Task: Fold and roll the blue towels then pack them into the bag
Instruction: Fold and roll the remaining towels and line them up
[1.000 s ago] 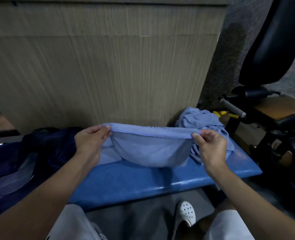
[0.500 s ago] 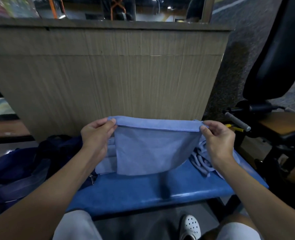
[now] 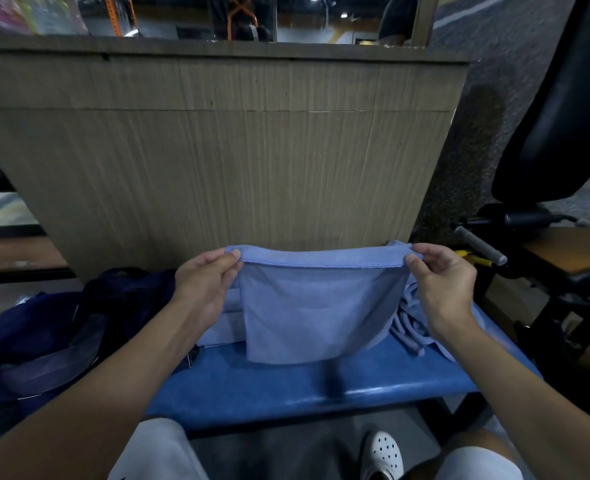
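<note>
A light blue towel (image 3: 316,306), folded over, hangs above the blue bench (image 3: 286,389). My left hand (image 3: 205,287) pinches its top left corner and my right hand (image 3: 442,285) pinches its top right corner, so the top edge is stretched level between them. Its lower edge just reaches the bench top. Behind it on the left lie flat folded towels (image 3: 222,320), partly hidden. A crumpled heap of more blue towels (image 3: 413,327) sits on the bench under my right hand. The dark navy bag (image 3: 61,334) lies open at the bench's left end.
A wood-grain panel (image 3: 217,161) rises right behind the bench. At the right stands gym equipment with a black padded seat back (image 3: 556,109) and a grey-gripped handle (image 3: 480,244). My knees and a white clog (image 3: 383,455) are below the bench's front edge.
Both hands have lifted the towel. Its sagging body now hangs straight and flat from a level top edge. The camera has tilted upward.
</note>
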